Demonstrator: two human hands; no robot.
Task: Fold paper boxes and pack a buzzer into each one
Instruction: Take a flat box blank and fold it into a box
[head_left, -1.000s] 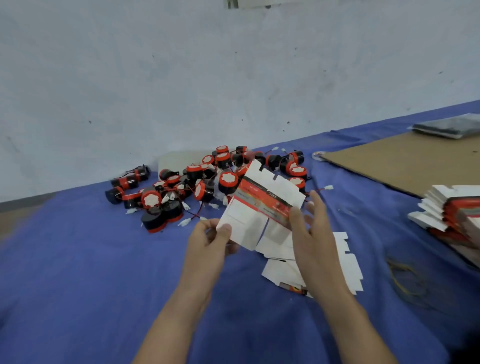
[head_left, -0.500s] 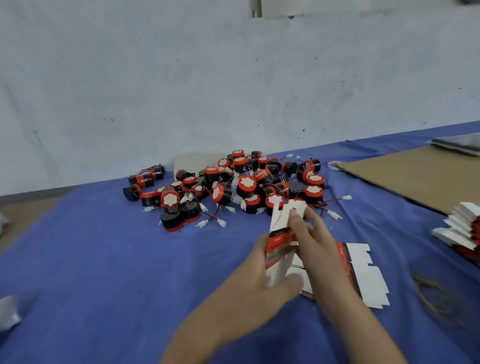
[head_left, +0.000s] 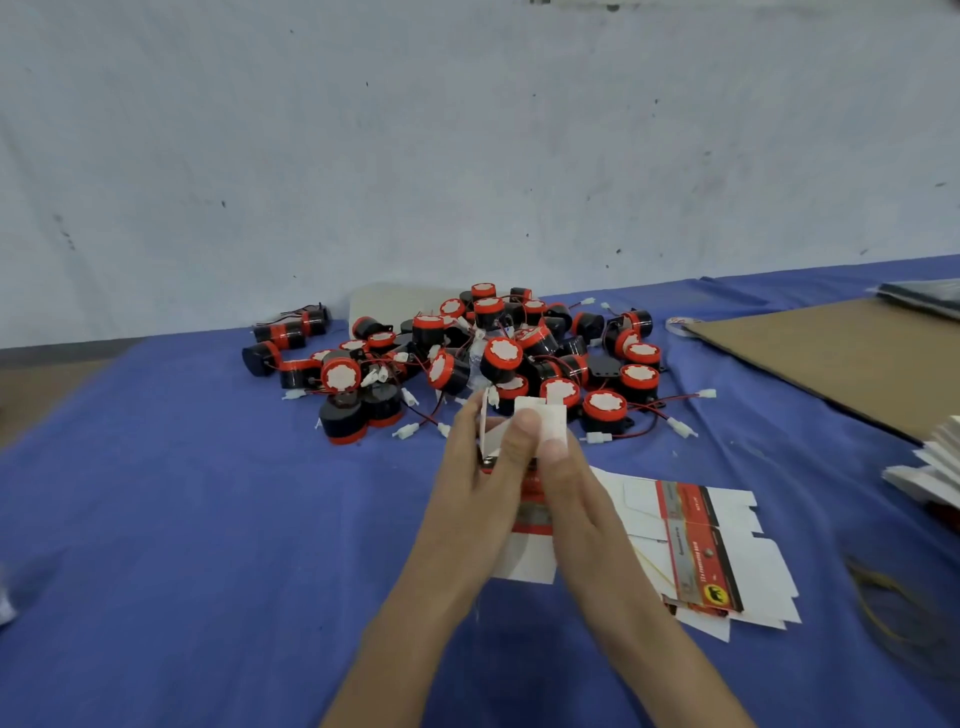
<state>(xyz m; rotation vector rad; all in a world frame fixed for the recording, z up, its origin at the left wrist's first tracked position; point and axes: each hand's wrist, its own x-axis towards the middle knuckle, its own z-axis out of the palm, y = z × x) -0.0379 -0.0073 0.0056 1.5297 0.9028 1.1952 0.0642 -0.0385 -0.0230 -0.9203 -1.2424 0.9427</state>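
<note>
Blue cloth (head_left: 182, 519) under everything. Buzzer pile (head_left: 498, 358) far centre, cardboard sheet (head_left: 831, 358) far right, flat box blanks (head_left: 696, 551) near right, beside our right wrist. We grip paper box (head_left: 527, 564) at centre, near side of pile: left hand (head_left: 478, 483) fingers curled round its left side, right hand (head_left: 576, 499) alongside, both thumbs on white top flap.

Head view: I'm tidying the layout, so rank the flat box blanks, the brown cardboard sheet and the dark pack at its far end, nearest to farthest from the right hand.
1. Flat box blanks, on the cloth right of the right hand, which grips the paper box.
2. Brown cardboard sheet, back right.
3. Dark pack, at the sheet's far end.
</note>
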